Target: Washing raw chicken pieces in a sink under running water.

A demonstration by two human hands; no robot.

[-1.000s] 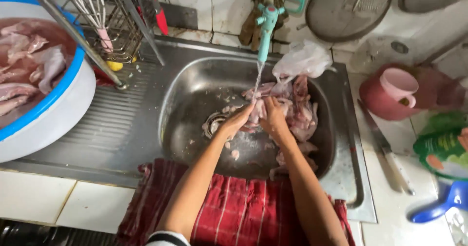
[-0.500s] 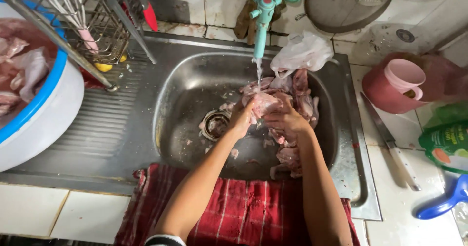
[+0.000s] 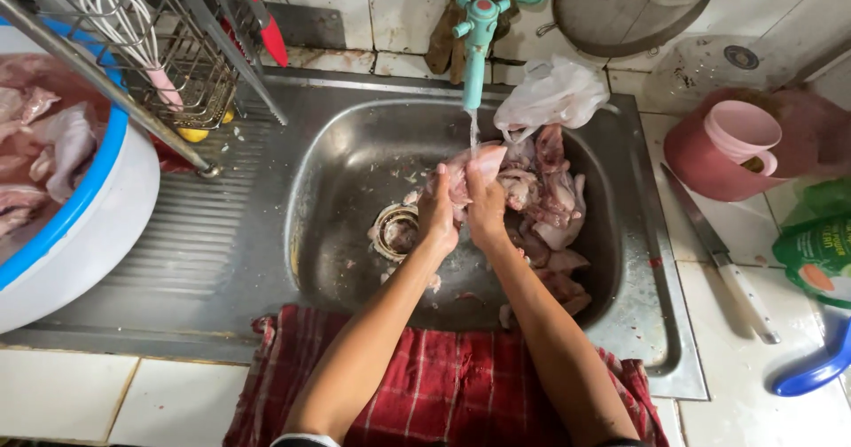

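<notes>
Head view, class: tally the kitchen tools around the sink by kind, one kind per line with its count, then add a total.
Whisk: 1
Knife: 1
Pink jug: 1
Blue-rimmed basin: 1
Teal tap: 1
Total: 5

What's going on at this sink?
A person holds a piece of raw chicken in both hands, left hand and right hand, under water running from the teal tap. More raw pieces lie piled on the right side of the steel sink. A blue-rimmed basin on the left holds more chicken. A knife lies on the counter to the right.
</notes>
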